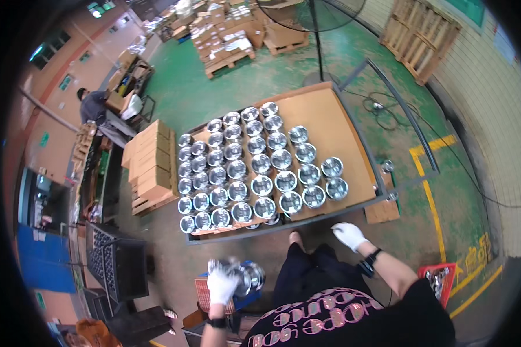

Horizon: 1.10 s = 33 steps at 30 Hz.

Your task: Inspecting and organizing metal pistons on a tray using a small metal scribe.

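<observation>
My left hand [222, 287], in a white glove, is closed on a shiny round metal part [233, 267], blurred by motion. Right beside it is another chrome-like metal part [252, 277], above a blue and red surface; whether the two touch, I cannot tell. My right hand [348, 236], gloved in white too, hangs near the front edge of the cart with its fingers loosely apart and nothing visible in them. On the cart's cardboard sheet [330, 118] stand rows of shiny cup-shaped metal parts [261, 185], filling its left and middle.
The cart has a dark metal frame and a handle [408, 110] at the right. Left of it, brown cartons [155, 159] stand on a pallet. A red crate [440, 280] lies at lower right. A fan stand [318, 52] rises behind; a person [101, 113] works at far left.
</observation>
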### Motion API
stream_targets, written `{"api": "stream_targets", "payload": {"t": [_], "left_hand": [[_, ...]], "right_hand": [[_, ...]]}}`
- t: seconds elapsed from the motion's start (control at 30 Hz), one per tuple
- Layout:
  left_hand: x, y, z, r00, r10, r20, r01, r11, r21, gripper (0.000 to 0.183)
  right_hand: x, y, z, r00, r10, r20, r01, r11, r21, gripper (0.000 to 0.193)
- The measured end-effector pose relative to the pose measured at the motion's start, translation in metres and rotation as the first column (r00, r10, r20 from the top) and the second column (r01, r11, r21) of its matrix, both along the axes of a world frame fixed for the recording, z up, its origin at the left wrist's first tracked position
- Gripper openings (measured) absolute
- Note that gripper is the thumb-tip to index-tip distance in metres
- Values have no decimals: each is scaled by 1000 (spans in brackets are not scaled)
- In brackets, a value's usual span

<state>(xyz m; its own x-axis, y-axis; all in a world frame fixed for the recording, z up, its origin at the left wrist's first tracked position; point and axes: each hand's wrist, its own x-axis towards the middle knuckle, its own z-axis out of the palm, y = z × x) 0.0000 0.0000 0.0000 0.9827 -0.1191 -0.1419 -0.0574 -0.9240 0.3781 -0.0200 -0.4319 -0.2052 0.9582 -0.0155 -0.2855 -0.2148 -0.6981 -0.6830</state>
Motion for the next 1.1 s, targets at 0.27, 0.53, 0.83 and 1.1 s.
{"api": "stream_targets", "payload": {"t": [0.27,0.53,0.83,1.1], "left_hand": [[229,-129,79,919,-388,66,374,913,163,21],[487,-273,24,743,-662,103,594,721,357,24],[651,-388,-162,698,-714,-57,653,602,461,29],[672,-390,-262,699,-673,-241,691,547,473,47]], "right_hand": [[-80,-78,-10,880,-471,-67,463,880,-109,28],[-65,-59,-14,787,-580,-208,563,814,-143,27],[-80,-31,21,660,-710,-247,653,704,-279,26],[-70,-21,23,512,-714,-477,669,680,-300,33]]}}
